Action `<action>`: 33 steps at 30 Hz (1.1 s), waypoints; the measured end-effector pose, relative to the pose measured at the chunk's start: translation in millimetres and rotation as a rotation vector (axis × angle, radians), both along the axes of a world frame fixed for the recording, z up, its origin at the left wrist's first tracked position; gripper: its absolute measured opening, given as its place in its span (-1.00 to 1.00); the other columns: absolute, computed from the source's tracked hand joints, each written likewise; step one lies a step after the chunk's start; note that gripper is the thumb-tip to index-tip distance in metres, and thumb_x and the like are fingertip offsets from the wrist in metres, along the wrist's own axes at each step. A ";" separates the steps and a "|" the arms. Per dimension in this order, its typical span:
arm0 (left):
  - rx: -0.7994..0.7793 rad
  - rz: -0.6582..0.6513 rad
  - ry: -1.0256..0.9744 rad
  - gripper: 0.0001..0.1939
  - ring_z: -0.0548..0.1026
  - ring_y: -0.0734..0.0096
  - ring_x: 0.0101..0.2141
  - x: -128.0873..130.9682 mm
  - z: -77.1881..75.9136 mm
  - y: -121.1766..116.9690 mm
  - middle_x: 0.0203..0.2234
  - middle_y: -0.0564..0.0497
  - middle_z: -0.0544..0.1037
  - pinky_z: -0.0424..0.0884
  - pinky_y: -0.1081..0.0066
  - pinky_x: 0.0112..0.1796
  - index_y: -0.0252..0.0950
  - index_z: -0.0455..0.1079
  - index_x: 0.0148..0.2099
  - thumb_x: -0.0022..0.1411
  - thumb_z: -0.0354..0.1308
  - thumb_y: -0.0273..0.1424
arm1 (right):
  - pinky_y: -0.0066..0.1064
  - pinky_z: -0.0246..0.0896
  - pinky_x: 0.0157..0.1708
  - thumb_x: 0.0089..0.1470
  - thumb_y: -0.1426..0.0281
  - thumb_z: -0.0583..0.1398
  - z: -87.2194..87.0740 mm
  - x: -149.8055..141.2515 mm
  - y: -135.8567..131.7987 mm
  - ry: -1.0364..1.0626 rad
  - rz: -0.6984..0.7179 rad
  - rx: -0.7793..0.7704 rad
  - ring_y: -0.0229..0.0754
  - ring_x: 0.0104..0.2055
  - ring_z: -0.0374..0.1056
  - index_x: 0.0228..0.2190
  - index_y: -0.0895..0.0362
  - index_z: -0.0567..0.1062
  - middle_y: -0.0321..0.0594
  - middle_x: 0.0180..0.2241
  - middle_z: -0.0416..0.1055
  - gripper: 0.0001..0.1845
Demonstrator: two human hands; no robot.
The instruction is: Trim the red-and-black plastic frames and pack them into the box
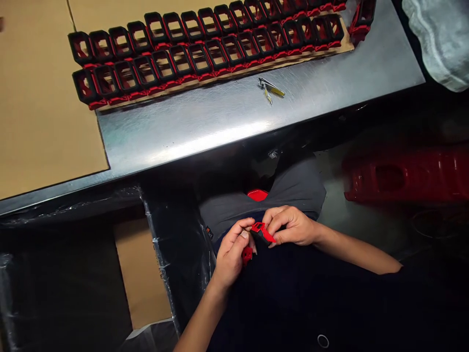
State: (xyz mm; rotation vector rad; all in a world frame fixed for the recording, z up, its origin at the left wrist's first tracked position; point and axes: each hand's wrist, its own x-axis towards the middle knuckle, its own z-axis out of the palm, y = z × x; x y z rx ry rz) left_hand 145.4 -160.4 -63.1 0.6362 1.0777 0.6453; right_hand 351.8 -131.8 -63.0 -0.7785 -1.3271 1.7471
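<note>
Above the lap, my left hand (231, 252) and my right hand (292, 226) both grip a small red and black plastic part (262, 231). The left fingers pinch its left end, and the right thumb and fingers close on its right end. A second red piece (246, 255) shows under the left fingers; whether it belongs to the same part I cannot tell. On the metal table lies a small pair of nippers with yellowish handles (271, 88), apart from both hands.
Two rows of black and red frame-shaped parts (182, 60) stand on cardboard along the metal table (205, 115). More cardboard (47, 112) covers the left. Below it is a plastic-lined box (144, 274). A red plastic stool (406, 176) and a whitish bag (441, 44) are at right.
</note>
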 end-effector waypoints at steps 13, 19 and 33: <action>0.166 -0.061 0.036 -0.15 0.58 0.15 -0.08 2.7 9.3 -4.9 0.03 -0.12 0.55 0.50 0.26 -0.05 -0.18 0.29 0.24 -0.08 0.51 -0.19 | -0.41 0.38 -0.27 0.29 0.39 0.24 15.1 5.7 7.3 -0.419 -0.023 0.714 -0.23 -0.28 0.45 -0.25 0.14 0.64 -0.14 -0.27 0.59 -0.85; 0.208 0.118 -0.278 -0.25 0.59 0.42 -0.19 5.2 -0.5 -7.0 0.10 0.01 0.53 0.50 0.47 -0.18 -0.02 0.37 0.17 -0.08 0.53 -0.29 | -0.37 0.45 -0.13 0.25 0.54 0.21 27.0 5.3 6.5 -0.425 -0.045 0.622 -0.20 -0.14 0.53 -0.18 0.14 0.61 -0.12 -0.18 0.60 -0.82; -0.317 -0.120 -0.301 -0.22 0.35 0.47 -0.72 7.3 14.6 0.9 -0.45 -0.21 0.65 0.19 0.47 -0.65 -0.39 0.48 -0.11 0.17 0.00 0.28 | -0.56 0.17 -0.53 0.03 0.41 0.30 43.5 -7.4 13.5 -0.648 0.063 -0.183 -0.39 -0.52 0.30 -0.34 0.18 0.66 -0.29 -0.47 0.46 -0.87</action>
